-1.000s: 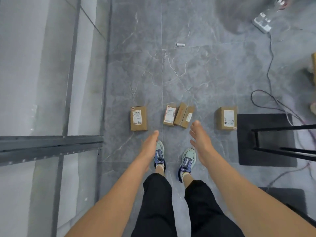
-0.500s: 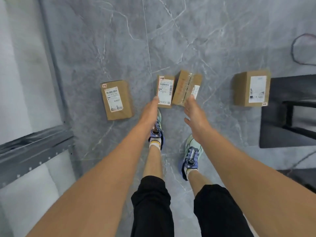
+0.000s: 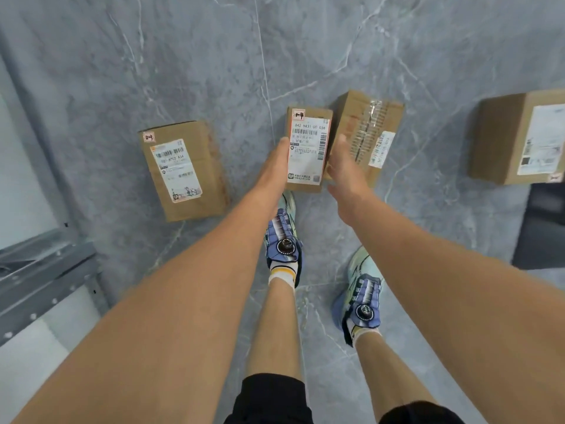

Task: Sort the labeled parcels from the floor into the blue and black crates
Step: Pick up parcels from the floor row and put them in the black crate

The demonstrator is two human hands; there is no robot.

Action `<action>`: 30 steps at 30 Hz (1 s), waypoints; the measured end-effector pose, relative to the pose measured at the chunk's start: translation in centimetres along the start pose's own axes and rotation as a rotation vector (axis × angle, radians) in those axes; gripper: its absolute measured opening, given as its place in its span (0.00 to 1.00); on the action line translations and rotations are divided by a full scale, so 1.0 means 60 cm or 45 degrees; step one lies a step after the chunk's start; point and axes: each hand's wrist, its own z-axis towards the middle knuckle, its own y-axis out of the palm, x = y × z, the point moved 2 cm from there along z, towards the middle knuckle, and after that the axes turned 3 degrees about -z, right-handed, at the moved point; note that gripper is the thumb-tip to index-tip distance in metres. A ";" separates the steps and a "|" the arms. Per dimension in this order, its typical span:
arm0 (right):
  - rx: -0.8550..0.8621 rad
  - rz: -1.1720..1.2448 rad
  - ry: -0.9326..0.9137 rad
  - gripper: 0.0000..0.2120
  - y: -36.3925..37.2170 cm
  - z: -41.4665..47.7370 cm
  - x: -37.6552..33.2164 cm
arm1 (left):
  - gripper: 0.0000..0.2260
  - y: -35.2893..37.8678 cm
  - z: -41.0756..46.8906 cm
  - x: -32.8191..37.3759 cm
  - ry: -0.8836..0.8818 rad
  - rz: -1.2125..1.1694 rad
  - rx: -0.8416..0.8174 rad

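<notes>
**A:** Which one is being taken?

**B:** The middle parcel (image 3: 308, 148), label up on the floor (image 3: 214, 56) just ahead of the left shoe (image 3: 282, 240). The left hand (image 3: 272, 175) lies flat against its left side, fingers (image 3: 282, 148) straight. The right hand (image 3: 344, 175) reaches in at its right side, fingers straight too; whether it touches I cannot tell. Nothing is clasped yet.

**A:** How to lift it well?

**B:** I'd press both long sides evenly and keep the right fingers inside the narrow gap, so the tilted parcel (image 3: 367, 133) just beside it isn't dragged. Hold the label upward for reading; no crate is in view
</notes>
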 end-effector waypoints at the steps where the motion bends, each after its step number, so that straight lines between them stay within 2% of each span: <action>1: -0.007 -0.013 0.006 0.24 0.002 0.006 0.002 | 0.26 0.002 0.010 -0.004 0.008 -0.019 -0.016; 7: -0.037 -0.023 -0.009 0.28 0.011 0.019 0.011 | 0.28 0.001 0.016 -0.010 0.050 -0.114 -0.081; 12: -0.028 -0.035 -0.037 0.29 0.024 -0.027 -0.013 | 0.27 -0.019 -0.035 0.004 0.091 -0.203 -0.050; 17: -0.060 -0.062 -0.153 0.28 0.031 -0.137 -0.072 | 0.25 -0.039 -0.152 0.038 0.180 -0.339 0.016; 21: -0.076 -0.113 -0.282 0.40 0.038 -0.245 -0.130 | 0.22 -0.061 -0.274 0.082 0.273 -0.445 0.069; 24: -0.141 -0.176 -0.380 0.39 0.046 -0.331 -0.182 | 0.22 -0.076 -0.374 0.125 0.380 -0.492 0.124; 26: -0.173 -0.203 -0.470 0.40 0.050 -0.390 -0.220 | 0.28 -0.086 -0.443 0.157 0.457 -0.479 0.182; 28: -0.258 -0.215 -0.562 0.40 0.051 -0.470 -0.269 | 0.38 -0.094 -0.509 0.186 0.544 -0.485 0.227; 30: -0.324 -0.225 -0.647 0.33 0.054 -0.564 -0.320 | 0.40 -0.105 -0.582 0.215 0.640 -0.545 0.274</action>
